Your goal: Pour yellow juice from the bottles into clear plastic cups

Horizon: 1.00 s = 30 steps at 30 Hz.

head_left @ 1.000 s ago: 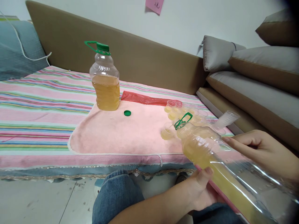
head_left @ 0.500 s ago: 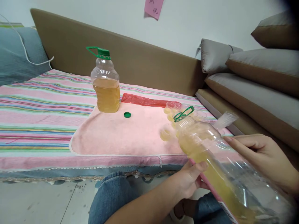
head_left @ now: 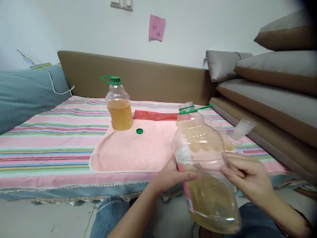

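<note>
Between my two hands is a large clear plastic bottle (head_left: 205, 185), uncapped and tilted slightly, its mouth up and to the left. Yellowish liquid fills its lower part, and a green carrying ring circles its neck. My left hand (head_left: 177, 177) wraps the label side, thumb across the front. On the opposite side, my right hand (head_left: 247, 177) grips the bottle with its fingers curled. Behind it, clear plastic cups (head_left: 229, 143) are partly hidden; some hold yellow liquid. A green cap (head_left: 139, 131) lies on the pink mat (head_left: 133, 152).
A second capped bottle (head_left: 120, 114) of amber liquid stands at the mat's back left. A red plastic bag (head_left: 155, 115) lies behind the mat. Stacked clear cups (head_left: 244, 128) lean at the right, near piled cushions (head_left: 269, 96). A brown headboard (head_left: 138, 77) backs the striped sheet (head_left: 61, 138).
The bottle in my hands has swung from a steep tilt, mouth toward the cups, to nearly upright. Both hands moved left with it. The view has shifted upward.
</note>
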Available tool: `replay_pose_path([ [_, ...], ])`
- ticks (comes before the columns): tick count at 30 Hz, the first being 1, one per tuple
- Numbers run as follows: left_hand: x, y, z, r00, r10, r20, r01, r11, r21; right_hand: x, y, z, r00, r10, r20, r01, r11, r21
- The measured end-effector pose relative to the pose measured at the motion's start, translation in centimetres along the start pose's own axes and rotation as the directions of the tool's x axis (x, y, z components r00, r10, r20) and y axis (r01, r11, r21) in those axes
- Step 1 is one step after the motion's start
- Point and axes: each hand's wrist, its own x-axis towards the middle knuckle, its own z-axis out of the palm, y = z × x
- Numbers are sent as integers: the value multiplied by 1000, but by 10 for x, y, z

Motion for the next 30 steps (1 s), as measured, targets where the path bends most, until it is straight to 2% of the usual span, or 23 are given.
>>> replay_pose_path([
  [3,-13,17,-26,999,17,-34,-13,992,128,11,-10,23,965,-222,-139,225,974,7],
  [5,-24,28,-44,997,43,-63,-29,977,213,21,-17,39,941,-301,-154,311,949,46],
  [7,-35,39,-61,985,97,-141,-50,951,306,32,-23,56,931,-333,-150,347,934,86],
  [12,-59,66,-97,921,200,-335,-27,888,459,66,-30,102,941,-304,-148,330,921,208],
  [18,-67,89,-137,846,306,-437,-19,835,550,108,-24,166,970,-180,-163,237,846,477],
  [22,-74,93,-164,798,306,-520,47,828,559,129,-22,203,971,-155,-183,232,804,548],
  [27,-82,93,-188,729,308,-612,65,859,509,144,-26,232,970,-137,-200,231,774,590],
  [30,-84,95,-195,710,337,-618,46,854,519,151,-30,239,973,-122,-195,217,766,606],
])
